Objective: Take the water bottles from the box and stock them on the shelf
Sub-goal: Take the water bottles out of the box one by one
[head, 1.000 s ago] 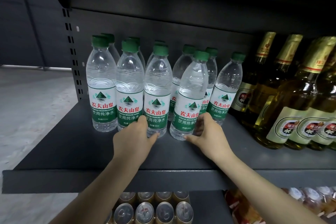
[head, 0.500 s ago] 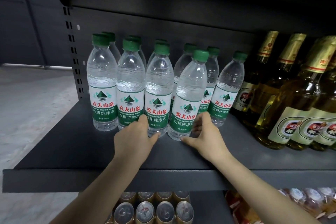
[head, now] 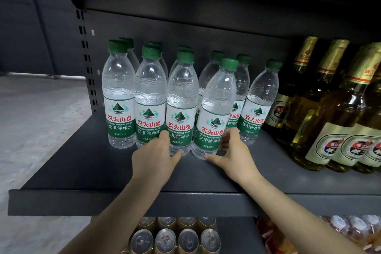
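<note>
Dark steel shelf [head: 82,173] carries the water bottles; I am squaring the front row. Tilted bottle [head: 214,113], clear with green cap and label, leans right: my right hand [head: 233,154] cups its base, my left hand [head: 154,156] grips the neighbouring bottle [head: 181,101]. Next: stand it upright beside that neighbour.

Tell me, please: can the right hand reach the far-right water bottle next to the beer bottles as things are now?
Probably yes. The right hand holds the tilted front bottle, and the far-right water bottle stands just behind and beside its fingers, with bare shelf between. It must release first; the beer bottles crowd the other side.
</note>
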The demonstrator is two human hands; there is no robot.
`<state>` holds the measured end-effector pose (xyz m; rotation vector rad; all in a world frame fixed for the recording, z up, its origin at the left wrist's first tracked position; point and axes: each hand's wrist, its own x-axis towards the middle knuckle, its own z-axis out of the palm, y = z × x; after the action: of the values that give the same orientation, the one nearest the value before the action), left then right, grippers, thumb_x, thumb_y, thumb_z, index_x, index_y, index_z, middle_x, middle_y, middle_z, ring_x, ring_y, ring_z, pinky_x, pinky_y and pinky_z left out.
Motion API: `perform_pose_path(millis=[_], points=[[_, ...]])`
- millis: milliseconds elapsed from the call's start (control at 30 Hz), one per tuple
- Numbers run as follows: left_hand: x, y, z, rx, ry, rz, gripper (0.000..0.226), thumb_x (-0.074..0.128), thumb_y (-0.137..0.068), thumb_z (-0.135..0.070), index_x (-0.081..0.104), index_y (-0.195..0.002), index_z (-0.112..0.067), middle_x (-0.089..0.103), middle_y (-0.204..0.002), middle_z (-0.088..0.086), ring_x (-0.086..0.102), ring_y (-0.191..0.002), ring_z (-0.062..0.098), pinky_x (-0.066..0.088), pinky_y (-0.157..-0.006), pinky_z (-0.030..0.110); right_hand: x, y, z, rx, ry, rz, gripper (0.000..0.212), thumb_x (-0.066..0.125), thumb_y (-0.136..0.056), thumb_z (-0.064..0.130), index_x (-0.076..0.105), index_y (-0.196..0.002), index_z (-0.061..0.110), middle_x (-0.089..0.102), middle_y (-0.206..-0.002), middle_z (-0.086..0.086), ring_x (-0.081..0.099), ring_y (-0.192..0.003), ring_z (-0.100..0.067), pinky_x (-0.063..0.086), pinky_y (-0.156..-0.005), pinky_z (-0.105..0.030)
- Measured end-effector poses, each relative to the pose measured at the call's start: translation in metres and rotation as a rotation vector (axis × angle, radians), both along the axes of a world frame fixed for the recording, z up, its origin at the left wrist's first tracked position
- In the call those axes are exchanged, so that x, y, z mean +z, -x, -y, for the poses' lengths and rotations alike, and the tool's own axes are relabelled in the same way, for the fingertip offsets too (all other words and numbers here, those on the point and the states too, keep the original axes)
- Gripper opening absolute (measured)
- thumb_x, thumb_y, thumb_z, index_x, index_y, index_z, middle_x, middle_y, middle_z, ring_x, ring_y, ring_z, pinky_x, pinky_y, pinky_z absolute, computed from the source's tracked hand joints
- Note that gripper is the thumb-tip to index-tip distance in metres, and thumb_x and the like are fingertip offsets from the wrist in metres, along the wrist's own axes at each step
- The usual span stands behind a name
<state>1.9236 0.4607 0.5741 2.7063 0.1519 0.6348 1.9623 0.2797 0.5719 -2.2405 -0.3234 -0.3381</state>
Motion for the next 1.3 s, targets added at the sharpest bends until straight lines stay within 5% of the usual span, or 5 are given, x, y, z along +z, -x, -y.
perform_pose_path(millis=[600,833,1300], points=[[0.005,0.007,0.001,-0.003,-0.104,-0.009,0.027,0.050,-0.091,-0.046,0.042,-0.096,-0.020,0.058,-0.087,-0.005,0.060,-0.081,0.017,0.037,-0.059,0.026,0.004,0.002,0.007,0.019,0.022,-0.032,0.051,0.082,-0.067,0.019,0.040,-0.097,0.016,0.059,-0.092,-0.005,0.060,-0.084,-0.023,0.052,-0.077,-0.033],[0.006,0.017,0.012,-0.067,-0.137,-0.044,0.018,0.044,-0.094,-0.035,0.049,-0.099,-0.019,0.060,-0.090,-0.004,0.058,-0.085,0.017,0.037,-0.062,0.027,0.009,0.006,0.022,0.063,0.235,-0.019,0.031,0.067,-0.082,0.022,0.041,-0.097,0.022,0.060,-0.090,0.000,0.056,-0.080,-0.019,0.047,-0.077,-0.034],[0.013,0.042,0.033,-0.263,-0.193,-0.071,0.017,0.044,-0.094,-0.034,0.051,-0.100,-0.019,0.061,-0.101,-0.003,0.057,-0.095,0.017,0.036,-0.069,0.026,0.018,0.048,0.049,-0.030,0.434,-0.005,0.027,0.063,-0.084,0.023,0.051,-0.107,0.018,0.052,-0.096,0.005,0.048,-0.083,-0.012,0.040,-0.073,-0.028]])
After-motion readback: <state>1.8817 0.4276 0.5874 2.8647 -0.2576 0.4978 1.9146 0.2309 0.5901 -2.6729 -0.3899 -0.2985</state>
